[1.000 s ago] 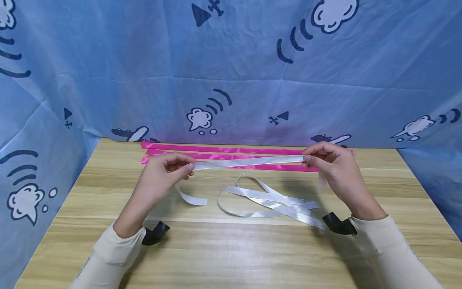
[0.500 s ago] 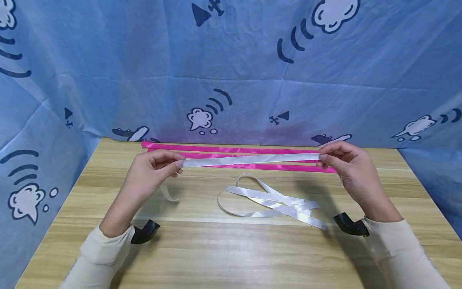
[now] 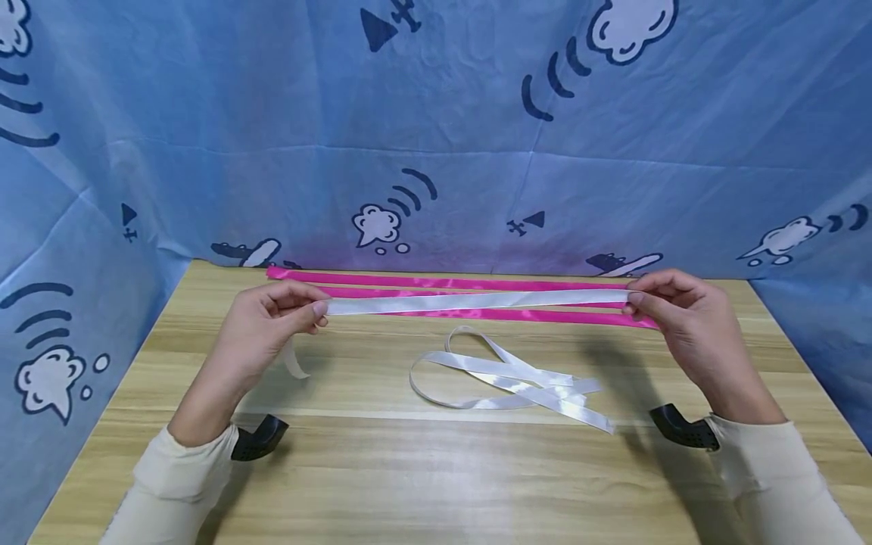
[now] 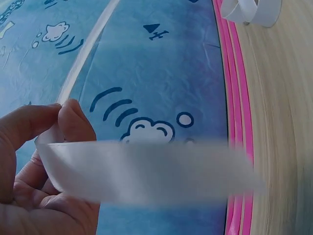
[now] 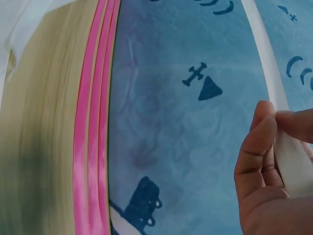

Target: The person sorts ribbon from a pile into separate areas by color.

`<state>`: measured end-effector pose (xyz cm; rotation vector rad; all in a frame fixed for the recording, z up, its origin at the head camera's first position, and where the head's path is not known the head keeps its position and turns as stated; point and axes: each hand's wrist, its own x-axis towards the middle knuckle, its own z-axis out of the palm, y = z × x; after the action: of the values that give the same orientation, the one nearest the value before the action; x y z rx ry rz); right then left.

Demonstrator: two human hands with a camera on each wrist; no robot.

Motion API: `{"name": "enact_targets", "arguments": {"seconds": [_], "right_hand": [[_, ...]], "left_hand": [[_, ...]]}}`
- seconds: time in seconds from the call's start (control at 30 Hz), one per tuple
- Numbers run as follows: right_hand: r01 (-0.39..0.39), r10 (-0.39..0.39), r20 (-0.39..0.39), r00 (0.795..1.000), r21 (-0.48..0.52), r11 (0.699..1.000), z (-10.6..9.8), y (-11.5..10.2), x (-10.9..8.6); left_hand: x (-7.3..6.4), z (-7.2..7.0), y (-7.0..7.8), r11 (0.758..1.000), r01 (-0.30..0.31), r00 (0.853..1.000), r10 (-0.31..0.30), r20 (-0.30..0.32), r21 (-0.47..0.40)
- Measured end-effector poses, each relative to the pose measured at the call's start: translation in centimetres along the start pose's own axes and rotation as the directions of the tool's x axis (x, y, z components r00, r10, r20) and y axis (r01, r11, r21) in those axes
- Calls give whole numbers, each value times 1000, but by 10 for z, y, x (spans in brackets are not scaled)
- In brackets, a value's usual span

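A white satin ribbon (image 3: 477, 300) is stretched nearly level between both hands, raised above the table. My left hand (image 3: 272, 322) pinches it between thumb and fingertips near one end. Below that hand a short loose tail (image 3: 294, 362) curls down; in the left wrist view this tail (image 4: 146, 171) sweeps wide and blurred across the picture. My right hand (image 3: 695, 325) pinches the other side of the ribbon, and the right wrist view shows a length of ribbon (image 5: 292, 161) running past the thumb into the palm.
Several more white ribbons (image 3: 518, 371) lie looped and crossed on the wooden table (image 3: 436, 477). Behind the held ribbon, three pink ribbons (image 3: 409, 281) lie side by side along the table's back edge. A blue printed cloth (image 3: 450, 113) hangs close behind.
Both hands have moved apart, left hand leftward and right hand rightward, so the stretch of white ribbon between them is longer. The left tail hangs farther left. The ribbons on the table have stayed put.
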<state>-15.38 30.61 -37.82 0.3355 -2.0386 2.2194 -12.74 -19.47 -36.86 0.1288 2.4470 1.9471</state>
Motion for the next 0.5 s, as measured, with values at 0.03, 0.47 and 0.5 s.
{"name": "enact_targets", "arguments": {"seconds": [0.03,0.47,0.5], "right_hand": [[0,0,-2,1000,10,1000,-1,0,0],[-12,15,-79,997,42,999,-17,-4,-4],[-16,20,-85,996,41,999,-18,-4,-4]], "left_hand": [[0,-1,0,1000,2,1000,-2,1,-26],[-2,-22,-1,985,20,999,-27,-40,-169],[-3,-24,-1,985,22,999,-30,-45,-169]]}}
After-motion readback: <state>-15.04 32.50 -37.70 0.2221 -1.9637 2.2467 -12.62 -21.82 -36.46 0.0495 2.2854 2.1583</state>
